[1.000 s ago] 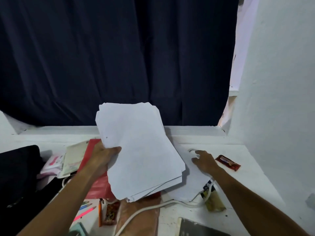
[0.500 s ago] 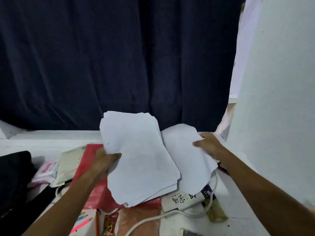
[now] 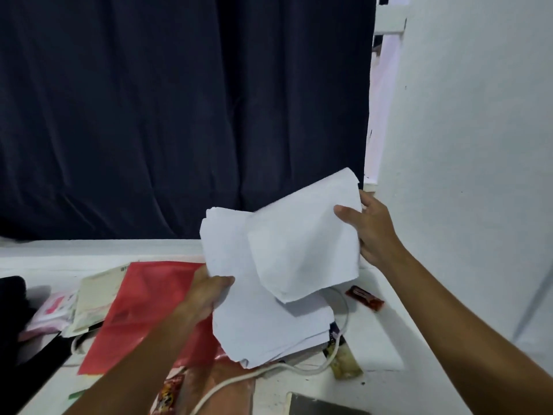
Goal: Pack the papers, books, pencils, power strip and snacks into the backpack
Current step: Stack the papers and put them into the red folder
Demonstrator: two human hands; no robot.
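While left hand (image 3: 206, 298) grips paper stack (image 3: 263, 322), right hand (image 3: 369, 232) pinches overlapping sheets (image 3: 302, 250).

The papers (image 3: 263, 310) in my hands are plain white, unprinted. Under them lies a solid red folder (image 3: 149, 307), a white cable (image 3: 239, 381) and a red snack wrapper (image 3: 364, 298); behind hangs a dark navy curtain (image 3: 179, 115), beside a white wall (image 3: 478, 145).
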